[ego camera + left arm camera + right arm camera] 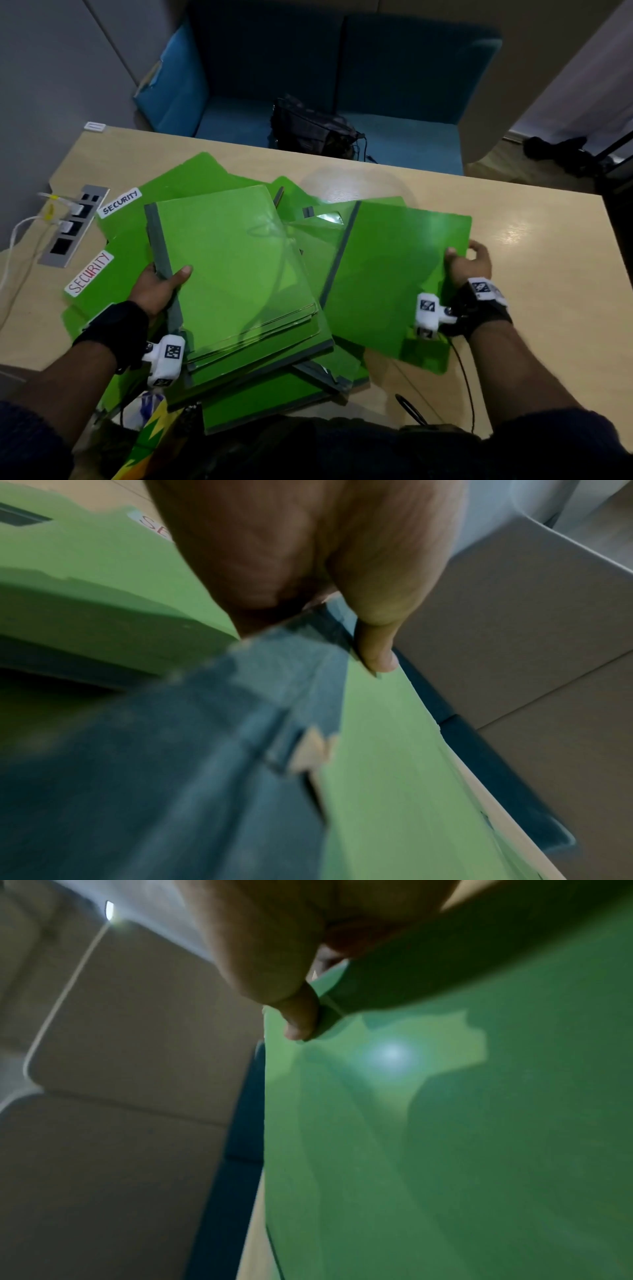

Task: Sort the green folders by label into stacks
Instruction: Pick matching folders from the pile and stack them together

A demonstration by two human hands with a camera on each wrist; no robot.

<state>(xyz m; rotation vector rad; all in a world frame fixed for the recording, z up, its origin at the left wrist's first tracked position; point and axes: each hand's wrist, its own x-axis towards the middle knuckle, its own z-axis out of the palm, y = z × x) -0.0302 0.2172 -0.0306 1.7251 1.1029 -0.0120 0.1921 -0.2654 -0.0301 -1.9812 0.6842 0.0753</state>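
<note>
On the near half of the wooden table [534, 260], a loose heap of green folders [239, 260] lies fanned out, with 2 white "SECURITY" labels [120, 202] showing at the far-left side. The left hand [161, 284] is clamped on the grey spine of the top folder bundle [236, 274], thumb on the cover. The right hand [467, 262] pinches the right edge of a single folder [397, 274], thumb on top, holding it just to the right of the heap. To do this step well, I judge the single folder should be turned until its label shows, since none is visible on it now, then laid squarely on a matching stack, well apart from the unsorted heap.
</note>
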